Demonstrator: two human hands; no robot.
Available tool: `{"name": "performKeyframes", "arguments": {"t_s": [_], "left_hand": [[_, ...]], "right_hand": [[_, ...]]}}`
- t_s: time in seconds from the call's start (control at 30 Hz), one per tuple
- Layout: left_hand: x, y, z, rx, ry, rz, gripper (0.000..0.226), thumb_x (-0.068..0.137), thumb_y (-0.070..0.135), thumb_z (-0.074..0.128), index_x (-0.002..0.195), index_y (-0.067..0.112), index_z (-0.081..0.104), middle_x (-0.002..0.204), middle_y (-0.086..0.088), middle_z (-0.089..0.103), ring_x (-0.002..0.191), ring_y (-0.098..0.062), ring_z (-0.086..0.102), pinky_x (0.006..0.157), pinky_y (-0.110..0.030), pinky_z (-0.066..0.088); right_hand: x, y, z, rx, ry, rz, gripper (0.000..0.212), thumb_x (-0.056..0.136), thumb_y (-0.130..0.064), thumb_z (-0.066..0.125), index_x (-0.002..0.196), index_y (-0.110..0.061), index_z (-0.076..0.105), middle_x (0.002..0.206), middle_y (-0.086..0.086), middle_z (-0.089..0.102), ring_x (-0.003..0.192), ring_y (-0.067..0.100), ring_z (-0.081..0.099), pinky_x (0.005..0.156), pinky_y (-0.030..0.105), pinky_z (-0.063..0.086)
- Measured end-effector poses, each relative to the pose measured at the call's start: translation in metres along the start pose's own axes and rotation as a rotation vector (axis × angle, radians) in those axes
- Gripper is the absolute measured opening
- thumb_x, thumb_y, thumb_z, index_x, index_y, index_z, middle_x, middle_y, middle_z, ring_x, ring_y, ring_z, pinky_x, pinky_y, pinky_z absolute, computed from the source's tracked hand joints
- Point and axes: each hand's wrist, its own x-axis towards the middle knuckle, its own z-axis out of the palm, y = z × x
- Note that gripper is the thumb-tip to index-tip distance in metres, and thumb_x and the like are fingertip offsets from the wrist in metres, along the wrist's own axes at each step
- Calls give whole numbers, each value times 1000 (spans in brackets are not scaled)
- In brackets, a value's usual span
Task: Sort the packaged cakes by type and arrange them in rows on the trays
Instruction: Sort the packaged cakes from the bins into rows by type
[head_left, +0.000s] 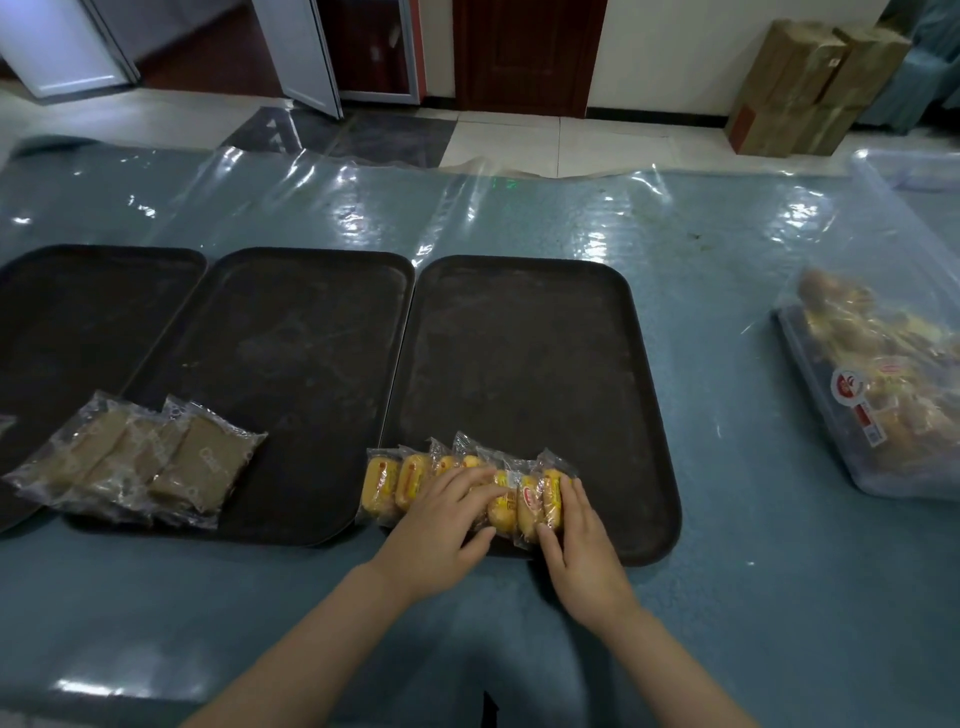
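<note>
- A long table with a blue-grey top fills the near view, under a clear plastic sheet that wrinkles and catches bright glare.
- Beyond it, the floor has pale tiles with a dark grey patch.
- A dark wooden door stands in a white wall.
- A white-framed door hangs open on the left.
- Stacked cardboard boxes sit against the wall on the right.
</note>
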Motion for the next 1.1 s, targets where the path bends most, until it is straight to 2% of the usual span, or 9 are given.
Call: {"name": "performKeyframes", "arguments": {"t_s": [0.13,0.27,0.37,0.47,0.57,0.7,0.83,1.0,1.1], "left_hand": [[-4,-9,-10,-9,15,1,47,98,35,50,144,30,44,155,16,29,144,-3,16,119,-26,10],[-12,-21,-28,-52,38,-11,49,97,40,45,144,28,44,153,12,32,142,-5,20,119,-29,16],[-20,-38,-43,-56,28,-47,55,95,49,38,146,31,41,156,13,28,144,-5,16,118,-26,10],[-30,-64,-61,-60,45,-93,65,89,60,26,147,33,39,158,12,27,147,-8,15,122,-34,14],[-46,-92,-84,-79,67,-144,71,87,65,23,149,32,37,159,12,26,148,-10,14,121,-33,13],[-78,-134,-119,-88,103,-173,72,87,66,24,149,31,37,159,12,27,148,-11,15,122,-34,14],[-116,-180,-155,-147,131,-205,73,86,67,26,148,30,39,157,12,28,147,-9,15,119,-25,9],[-160,-235,-201,-150,155,-211,74,85,64,29,145,25,45,150,10,36,141,-8,25,119,-26,15],[-182,-263,-227,-160,173,-227,73,84,65,31,144,26,45,146,16,36,138,-4,26,118,-25,16]], "right_hand": [[0,-5,-6,69,8,49,70,102,-46,41,159,-25,7,166,-2,7,152,10,6,123,33,12],[0,-28,-10,115,82,111,75,97,-60,35,159,-27,9,166,-6,4,152,9,2,125,40,12],[7,-56,-8,82,138,86,71,100,-54,36,159,-24,12,167,-3,7,152,11,2,125,40,11],[16,-91,-4,61,171,67,68,101,-49,38,159,-22,13,166,-2,9,153,13,3,124,38,8],[23,-131,4,37,177,52,66,102,-48,38,159,-24,13,166,-3,10,153,14,2,123,36,7],[29,-190,24,35,174,37,67,102,-49,38,159,-24,13,166,-4,11,153,14,1,123,37,9],[29,-250,51,40,141,16,66,103,-48,38,159,-25,13,166,-4,12,153,15,1,123,38,10],[28,-323,96,81,130,-22,64,103,-46,39,158,-23,16,165,-2,16,152,15,3,123,37,10],[30,-360,121,107,93,-46,64,103,-47,39,158,-24,16,164,-4,16,152,14,3,124,38,10]]}}
